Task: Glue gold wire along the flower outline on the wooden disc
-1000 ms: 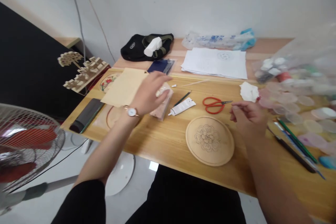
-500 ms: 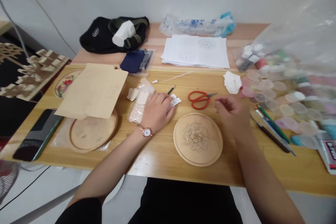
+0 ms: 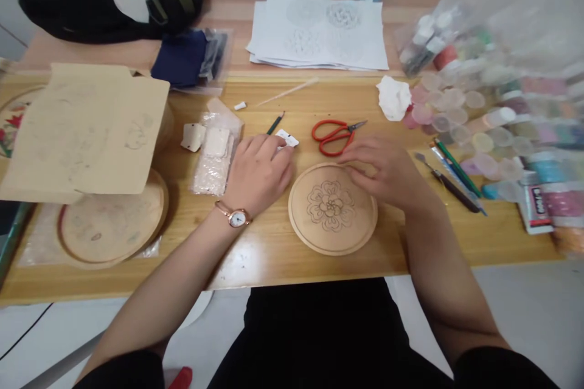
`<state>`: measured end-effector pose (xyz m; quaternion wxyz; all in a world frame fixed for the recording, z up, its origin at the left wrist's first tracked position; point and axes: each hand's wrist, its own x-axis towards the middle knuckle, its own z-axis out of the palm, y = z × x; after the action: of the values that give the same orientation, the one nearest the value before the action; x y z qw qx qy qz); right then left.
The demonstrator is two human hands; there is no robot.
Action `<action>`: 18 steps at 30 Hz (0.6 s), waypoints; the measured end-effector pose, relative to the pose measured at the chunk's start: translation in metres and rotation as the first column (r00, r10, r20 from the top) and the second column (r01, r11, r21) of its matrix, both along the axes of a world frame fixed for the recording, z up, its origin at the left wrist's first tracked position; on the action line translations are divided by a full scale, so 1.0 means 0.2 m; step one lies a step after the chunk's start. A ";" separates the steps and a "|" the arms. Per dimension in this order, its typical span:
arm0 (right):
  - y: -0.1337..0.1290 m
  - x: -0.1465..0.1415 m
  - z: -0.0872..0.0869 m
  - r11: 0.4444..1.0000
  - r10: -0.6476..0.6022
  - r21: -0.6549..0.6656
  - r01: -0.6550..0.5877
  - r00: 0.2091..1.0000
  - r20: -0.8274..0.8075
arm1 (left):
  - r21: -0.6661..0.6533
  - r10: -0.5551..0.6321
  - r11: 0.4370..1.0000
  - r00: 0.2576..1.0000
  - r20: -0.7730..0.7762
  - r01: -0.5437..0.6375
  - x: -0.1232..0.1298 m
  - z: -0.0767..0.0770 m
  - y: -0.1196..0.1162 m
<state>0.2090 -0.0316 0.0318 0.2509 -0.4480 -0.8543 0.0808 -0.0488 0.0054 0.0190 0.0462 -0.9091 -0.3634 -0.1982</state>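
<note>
A round wooden plate (image 3: 319, 237) with a flower outline drawn on it lies before me. My right hand (image 3: 381, 170) reaches over its upper right edge, thumb and fingers apart and nothing seen between them. Just beyond it are scissors (image 3: 333, 137) with red handles. My left hand (image 3: 262, 170) rests palm down on the table, fingers loosely spread, left of the plate. A dark green pencil (image 3: 275, 124) and a small white packet (image 3: 287, 138) stick out past its fingertips. Beside that hand lie bubble wrap (image 3: 207, 176) and small white squares (image 3: 216, 143).
At the left, brown card (image 3: 91, 127) covers part of another wooden plate (image 3: 157, 209). Printed sheets (image 3: 319, 30), a black bag (image 3: 68, 0) and a blue cloth (image 3: 179, 58) lie at the back. Crumpled tissue (image 3: 393, 98), brushes (image 3: 456, 167), paint pots (image 3: 483, 115) and a paint tube (image 3: 535, 203) stand right.
My right hand has moved left to the plate's upper edge, its fingers opening from a pinch. The view has tilted down and come closer. My left hand stays in place.
</note>
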 end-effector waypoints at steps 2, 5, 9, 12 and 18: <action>0.00 -0.01 -0.01 0.999 0.029 -0.038 -0.028 0.999 0.026 | 0.004 -0.037 0.999 0.999 -0.008 0.037 0.00 0.00 0.00; 0.00 -0.03 -0.02 0.997 0.031 -0.072 -0.027 0.998 0.046 | 0.025 -0.112 0.993 0.993 -0.038 0.113 0.01 -0.01 0.00; -0.01 -0.04 -0.04 0.997 -0.004 -0.079 0.010 0.998 0.067 | 0.016 -0.169 0.985 0.983 -0.069 0.171 0.03 -0.03 0.00; 0.00 -0.03 -0.06 0.989 -0.130 -0.056 0.135 0.988 0.083 | 0.023 -0.196 0.980 0.979 -0.051 0.197 0.03 -0.04 -0.01; 0.09 -0.03 0.03 0.907 -0.388 -0.035 0.419 0.866 0.315 | 0.023 -0.235 0.972 0.972 -0.007 0.235 0.04 -0.05 0.00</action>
<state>0.2039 -0.0134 0.0372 0.1059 -0.6361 -0.7643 0.0012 -0.0409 0.0049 0.0097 0.0340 -0.9456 -0.2507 -0.2047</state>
